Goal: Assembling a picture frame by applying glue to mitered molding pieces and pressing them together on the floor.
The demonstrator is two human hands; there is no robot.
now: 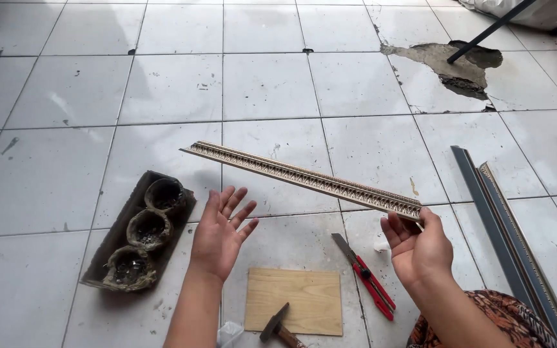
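Over a stained white tile floor (265, 84) with one broken patch (449, 64), the right hand (417, 248) pinches a carved moulding strip (304, 177) by its end while the left hand (220, 232) hangs spread and empty.

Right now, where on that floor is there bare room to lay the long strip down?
Bare tiles stretch beyond the moulding strip, up to the broken patch. More lie left of the dark tray. It is crowded near the hands: wooden board, hammer, red cutter, and more strips at right.
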